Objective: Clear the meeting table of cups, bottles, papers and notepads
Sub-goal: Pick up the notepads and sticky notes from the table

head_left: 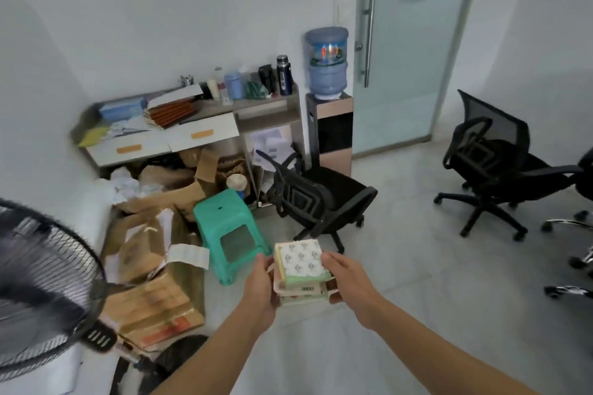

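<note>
The stack of notepads (301, 261) is held in the air, near, above the floor (417, 272) and just right of the green stool (229, 234). The left hand (260, 282) and the right hand (348, 279) each hold one side of it in a closed grip. I think the stack should be held level and pressed evenly, so the lower pads do not slide out. A lower pad carries a barcode label (307, 289), too blurred to read.

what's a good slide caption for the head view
A small stack of notepads held between the left hand and right hand, before a cluttered side desk and green stool
</note>
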`<state>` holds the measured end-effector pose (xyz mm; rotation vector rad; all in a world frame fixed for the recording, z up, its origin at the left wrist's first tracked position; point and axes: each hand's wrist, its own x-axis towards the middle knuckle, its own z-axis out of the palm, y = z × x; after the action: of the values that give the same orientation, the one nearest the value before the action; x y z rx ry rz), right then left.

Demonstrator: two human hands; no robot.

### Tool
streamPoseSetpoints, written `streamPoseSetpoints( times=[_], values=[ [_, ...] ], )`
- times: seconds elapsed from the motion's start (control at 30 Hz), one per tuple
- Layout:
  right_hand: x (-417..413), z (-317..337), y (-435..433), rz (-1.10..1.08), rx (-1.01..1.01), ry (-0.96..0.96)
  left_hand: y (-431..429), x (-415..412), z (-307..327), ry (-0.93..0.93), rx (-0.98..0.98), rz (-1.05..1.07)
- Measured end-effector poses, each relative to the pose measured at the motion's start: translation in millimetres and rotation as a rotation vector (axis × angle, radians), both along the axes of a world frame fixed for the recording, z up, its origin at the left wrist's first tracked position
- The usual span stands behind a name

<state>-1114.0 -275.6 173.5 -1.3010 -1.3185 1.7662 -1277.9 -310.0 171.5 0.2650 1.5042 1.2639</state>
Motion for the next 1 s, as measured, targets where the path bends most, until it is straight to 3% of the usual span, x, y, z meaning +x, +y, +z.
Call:
streamPoseSetpoints(
  times=[0.3, 0.47, 0.73, 1.0],
  values=[
    [42, -11, 172, -0.27, 0.055, -0.012, 229, 49, -13, 0.171, 0.066, -0.34],
    [100, -13, 230, -0.569, 0.051, -0.023, 329, 127, -14, 0.203, 0.125, -0.574],
    [273, -33, 277, -1.005, 0.004, -0.066, 421, 332, -23, 0.162, 0.122, -1.046],
    [479, -34, 301, -1.208, -0.036, -0.052, 484, 548, -9, 0.166, 0.16, -1.53]
  ],
)
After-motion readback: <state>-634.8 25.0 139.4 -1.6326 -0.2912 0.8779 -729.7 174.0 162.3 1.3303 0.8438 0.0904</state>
